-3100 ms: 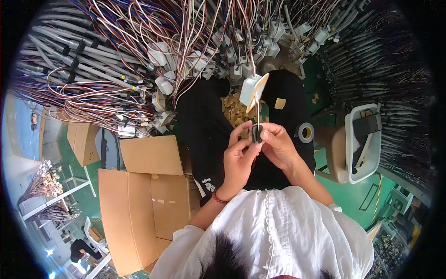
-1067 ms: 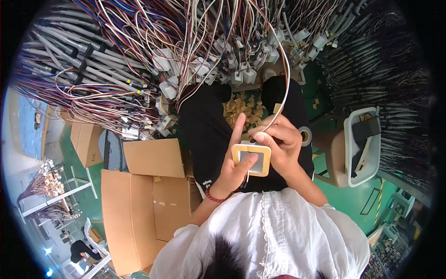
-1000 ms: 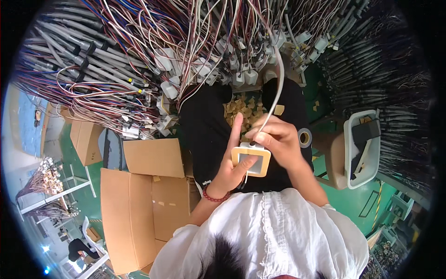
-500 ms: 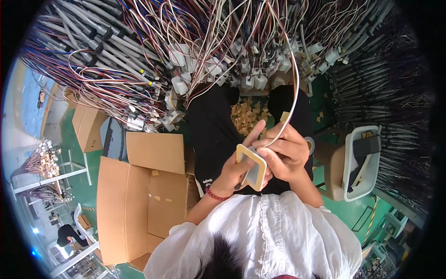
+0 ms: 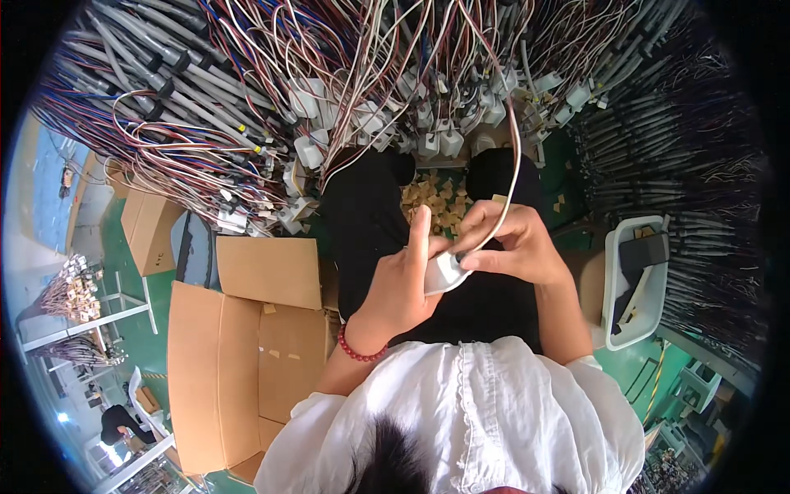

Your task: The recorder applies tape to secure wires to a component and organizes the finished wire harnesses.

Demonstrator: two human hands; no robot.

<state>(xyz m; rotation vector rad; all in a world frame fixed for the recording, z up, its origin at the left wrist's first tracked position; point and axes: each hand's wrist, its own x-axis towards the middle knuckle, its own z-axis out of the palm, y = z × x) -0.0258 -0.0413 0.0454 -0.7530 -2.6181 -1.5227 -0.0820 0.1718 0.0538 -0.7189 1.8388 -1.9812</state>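
Observation:
My left hand (image 5: 393, 284) is closed around a small white plastic housing (image 5: 443, 276), index finger pointing up along it. A thin white-and-brown wire cable (image 5: 515, 156) arches down from the hanging wires to the housing. At the housing's right end, my right hand (image 5: 522, 247) pinches the cable close to a small dark spot. Its fingertips partly cover the joint, so whether the cable is fixed there is hidden. Both hands are above my lap, in front of my white shirt.
Dense wire bundles (image 5: 197, 74) with white housings hang across the far side. An open cardboard box (image 5: 197, 370) stands at left; a pale plastic bin (image 5: 613, 288) holds dark pieces at right. Tan scraps (image 5: 436, 198) litter the floor between my knees. Another person (image 5: 123, 424) is at far lower left.
The housing has turned over: its yellowish-rimmed open side faced up before, and its smooth white side shows now. My right hand has shifted slightly, still at the cable.

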